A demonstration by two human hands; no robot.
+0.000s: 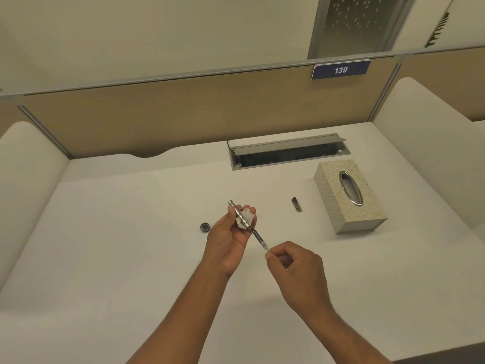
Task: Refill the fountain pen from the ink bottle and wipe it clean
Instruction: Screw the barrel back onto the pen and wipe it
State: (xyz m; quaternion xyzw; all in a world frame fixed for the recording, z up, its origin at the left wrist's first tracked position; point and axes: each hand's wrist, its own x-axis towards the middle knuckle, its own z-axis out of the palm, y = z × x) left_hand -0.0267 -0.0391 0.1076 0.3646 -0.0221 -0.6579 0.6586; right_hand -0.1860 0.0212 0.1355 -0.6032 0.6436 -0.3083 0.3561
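Observation:
My left hand holds a silver pen barrel together with a crumpled white tissue against its fingers. My right hand pinches the end of the pen's thin dark inner part, which runs slantwise up into the barrel's lower opening. A small round dark ink bottle stands on the white desk just left of my left hand. The dark pen cap lies on the desk to the right, apart from both hands.
A patterned tissue box with an oval metal-rimmed slot stands at the right. Behind it an open cable tray is set into the desk. Beige partition panels wall in the back and sides.

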